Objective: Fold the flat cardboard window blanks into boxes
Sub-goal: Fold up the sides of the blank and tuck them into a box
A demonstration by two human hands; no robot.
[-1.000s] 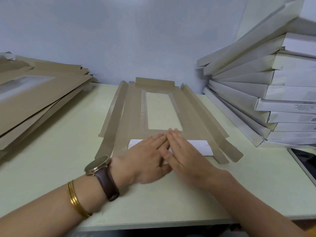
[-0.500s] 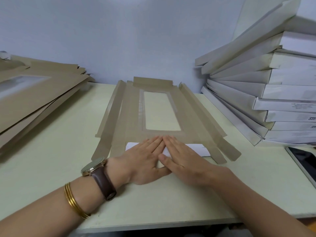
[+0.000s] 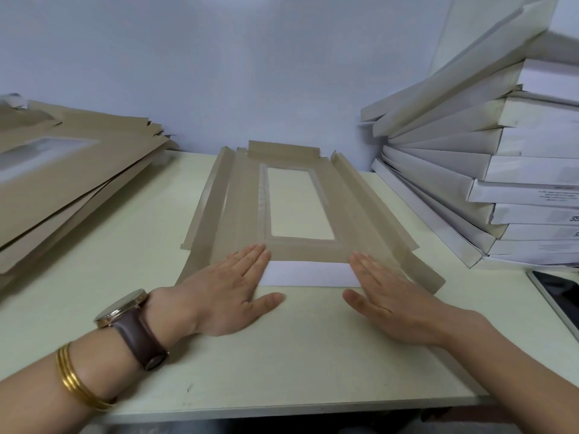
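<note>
Head view, nearest first: the left forearm carried gold bangles [image 3: 75, 380] and a brown-strapped wristwatch [image 3: 125, 311] above the pale table [image 3: 297, 355]. Both hands lay flat, palms down, fingers straight and holding nothing. Half a second before they had been pressed side by side at the middle of the white flap [image 3: 310, 274]. Now they had slid apart, the left hand [image 3: 232, 292] at the flap's left end and the right hand [image 3: 391, 299] at its right end, thumbs spread on the table. The flap's white middle, covered before, showed between them.

That flap was folded over the near edge of the window blank [image 3: 244, 214], which lay flat at the centre of the table as before. Its clear window was beyond the fingertips and its long side strips were slightly raised.

A dark-screened device [image 3: 557, 296] lay at the right edge. Farther back, a pile of flat blanks [image 3: 62, 183] sat on the left and a stack of white boxes [image 3: 501, 170] leaned on the right, both against the wall [image 3: 250, 73].
</note>
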